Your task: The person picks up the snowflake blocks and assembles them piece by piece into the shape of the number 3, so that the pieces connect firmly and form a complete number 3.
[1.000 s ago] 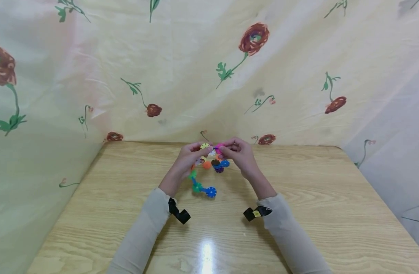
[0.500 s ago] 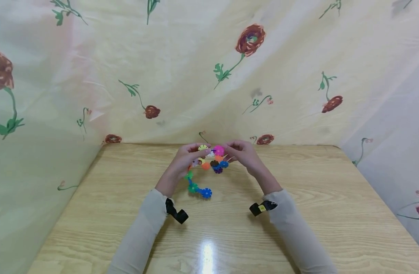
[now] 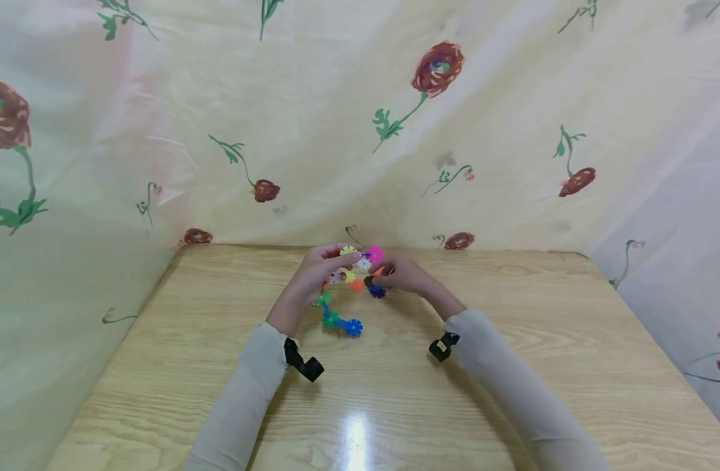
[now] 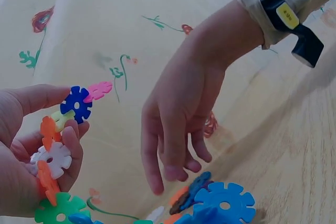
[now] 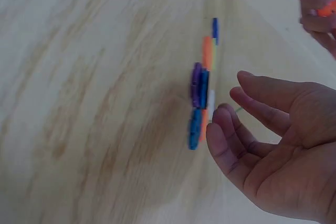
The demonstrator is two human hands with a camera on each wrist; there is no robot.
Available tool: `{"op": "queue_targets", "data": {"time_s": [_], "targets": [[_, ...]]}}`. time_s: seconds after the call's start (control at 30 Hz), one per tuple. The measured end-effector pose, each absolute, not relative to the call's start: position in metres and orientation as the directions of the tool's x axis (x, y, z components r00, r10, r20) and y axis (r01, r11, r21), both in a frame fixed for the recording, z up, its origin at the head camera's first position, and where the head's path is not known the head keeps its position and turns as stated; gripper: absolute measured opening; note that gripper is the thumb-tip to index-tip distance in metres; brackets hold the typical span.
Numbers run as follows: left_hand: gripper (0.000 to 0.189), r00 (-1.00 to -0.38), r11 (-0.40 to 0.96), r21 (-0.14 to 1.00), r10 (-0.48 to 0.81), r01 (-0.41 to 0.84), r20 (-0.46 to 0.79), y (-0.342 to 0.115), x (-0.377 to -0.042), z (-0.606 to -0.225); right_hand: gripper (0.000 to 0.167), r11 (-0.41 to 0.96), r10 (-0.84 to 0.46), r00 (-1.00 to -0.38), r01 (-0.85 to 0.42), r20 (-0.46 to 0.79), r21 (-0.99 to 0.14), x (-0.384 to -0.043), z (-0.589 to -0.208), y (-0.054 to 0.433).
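Observation:
My left hand (image 3: 315, 271) holds a chain of slotted plastic snowflake discs. In the left wrist view its thumb and fingers pinch a dark blue disc (image 4: 76, 105), with a pink disc (image 4: 98, 91) joined to it. Orange, yellow and white discs (image 4: 51, 159) curve past the palm to a green disc (image 4: 60, 209). The chain's tail hangs to a blue disc (image 3: 353, 327). My right hand (image 3: 402, 275) hovers over loose discs on the table, fingers loosely bent and nothing between them. Among these are a purple disc (image 5: 196, 85) and a brown disc (image 3: 368, 280).
The loose discs lie on a wood-grain table (image 3: 383, 399) near its back edge. A flower-printed cloth (image 3: 313, 118) hangs behind and along the sides. Each wrist wears a black strap with a camera (image 3: 305, 362).
My right hand has let go of the pink disc and moved down to the loose discs. My left hand still grips the chain in about the same place.

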State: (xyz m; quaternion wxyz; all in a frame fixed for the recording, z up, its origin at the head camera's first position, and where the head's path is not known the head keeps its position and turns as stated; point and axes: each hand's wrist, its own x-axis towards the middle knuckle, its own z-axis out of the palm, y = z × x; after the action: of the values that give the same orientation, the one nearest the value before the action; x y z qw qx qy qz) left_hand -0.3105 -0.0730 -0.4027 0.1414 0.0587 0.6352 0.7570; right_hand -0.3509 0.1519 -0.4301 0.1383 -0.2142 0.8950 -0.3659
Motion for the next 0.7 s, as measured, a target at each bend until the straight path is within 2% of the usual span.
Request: {"op": "queue_targets", "data": {"time_s": [0.17, 0.27, 0.7], "targets": [[0.027, -0.955, -0.113, 0.982, 0.274, -0.154, -0.118, -0.073, -0.310, -0.401, 0.027, 0.736, -0.479, -0.866, -0.309, -0.142, -0.603, -0.357, -0.435, 0.143], [0.028, -0.954, -0.097, 0.982, 0.269, -0.160, -0.129, -0.073, -0.311, -0.401, 0.027, 0.751, -0.476, -0.868, -0.317, -0.141, -0.579, -0.358, -0.439, 0.140], [0.025, -0.955, -0.140, 0.980, 0.277, -0.145, -0.102, -0.074, -0.310, -0.403, 0.018, 0.727, -0.437, -0.890, -0.266, -0.129, -0.633, -0.357, -0.441, 0.140]]}}
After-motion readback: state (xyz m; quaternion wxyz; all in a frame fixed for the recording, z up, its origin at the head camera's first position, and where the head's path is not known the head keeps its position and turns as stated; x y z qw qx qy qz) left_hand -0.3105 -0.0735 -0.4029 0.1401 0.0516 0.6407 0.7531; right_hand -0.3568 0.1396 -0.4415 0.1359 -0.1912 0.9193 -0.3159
